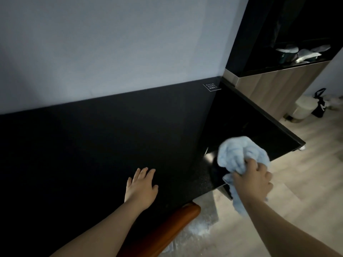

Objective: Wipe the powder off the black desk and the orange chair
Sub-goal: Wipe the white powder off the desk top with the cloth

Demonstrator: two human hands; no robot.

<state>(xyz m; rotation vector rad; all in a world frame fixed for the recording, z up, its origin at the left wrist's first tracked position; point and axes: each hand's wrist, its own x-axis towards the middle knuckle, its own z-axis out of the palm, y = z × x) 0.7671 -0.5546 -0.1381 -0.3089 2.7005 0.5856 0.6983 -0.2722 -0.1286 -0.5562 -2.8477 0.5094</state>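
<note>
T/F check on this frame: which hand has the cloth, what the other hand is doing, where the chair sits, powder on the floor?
1. The right hand grips the light blue cloth. True.
2. The left hand holds a spray bottle. False: it rests flat on the black desk, fingers straight.
3. The orange chair shows at the desk's near edge. True.
4. The cloth is folded flat on the floor. False: it is bunched at the desk's right end.
5. White powder lies on the floor beside the chair. True.

pale wall (111, 43), wood-fronted cabinet (274, 89), white bin (304, 108), black bag (319, 103), wood floor (297, 191)
</note>
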